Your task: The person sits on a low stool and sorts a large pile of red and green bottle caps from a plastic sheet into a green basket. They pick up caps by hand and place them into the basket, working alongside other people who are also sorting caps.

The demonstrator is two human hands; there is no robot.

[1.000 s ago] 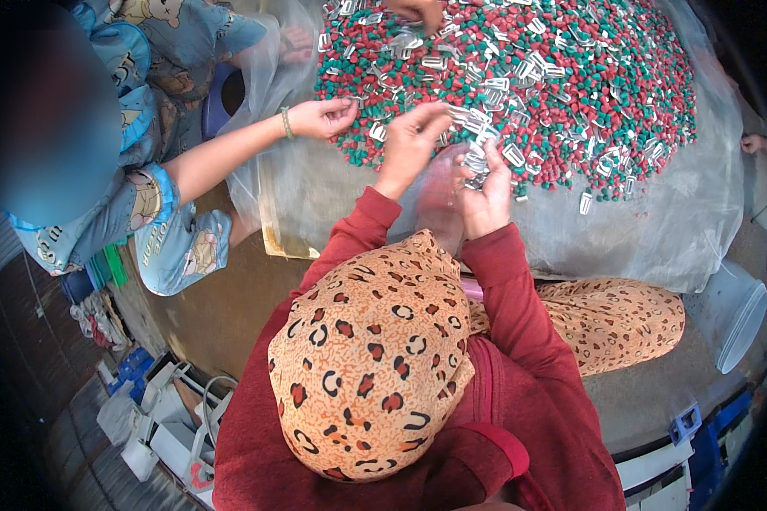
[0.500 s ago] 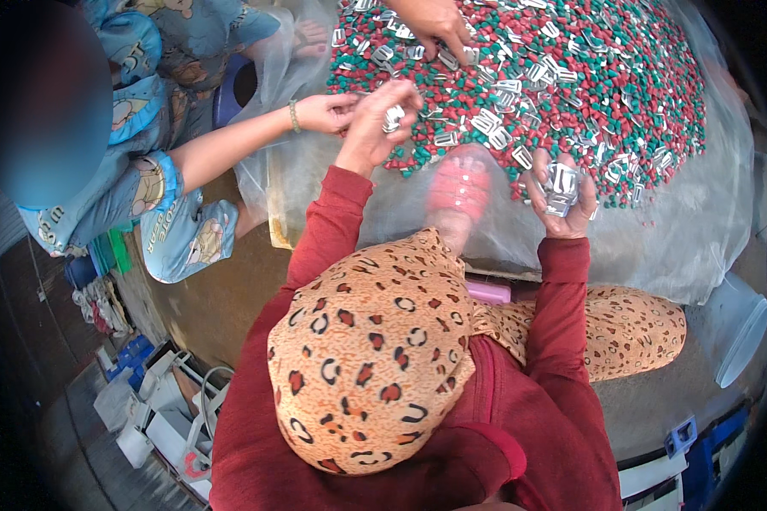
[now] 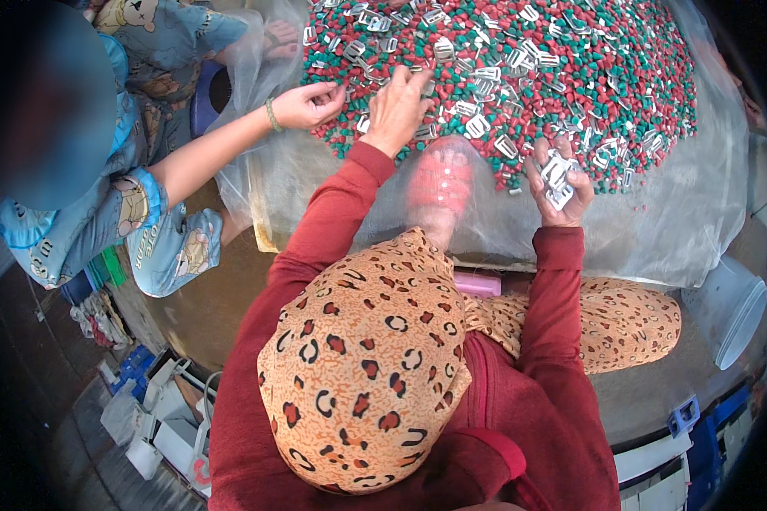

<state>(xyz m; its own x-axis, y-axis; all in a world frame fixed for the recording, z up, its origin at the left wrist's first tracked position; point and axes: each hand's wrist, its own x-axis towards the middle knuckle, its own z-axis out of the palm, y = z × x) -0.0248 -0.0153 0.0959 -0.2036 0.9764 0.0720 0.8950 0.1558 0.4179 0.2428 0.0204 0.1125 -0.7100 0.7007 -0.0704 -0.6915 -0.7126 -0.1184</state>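
Note:
Over the near left part of a spread of small red and green pieces, my left hand is palm down. Its fingers reach apart into the pile, beside silver slotted metal buckles, and nothing shows held in it. My right hand is palm up at the near edge of the pile, fingers curled round a small stack of silver metal buckles. More such buckles lie scattered among the red and green pieces, which are too small to name surely.
Clear plastic sheeting lies under the pile. A co-worker's hand with a bracelet is just left of my left hand. A foot in a pink shoe stands at the sheet's near edge. A translucent bucket is at the right.
My left hand has turned palm down and reached into the pile; the buckle it held no longer shows. The co-worker's hand at the top has mostly left view. My right hand still holds its stack.

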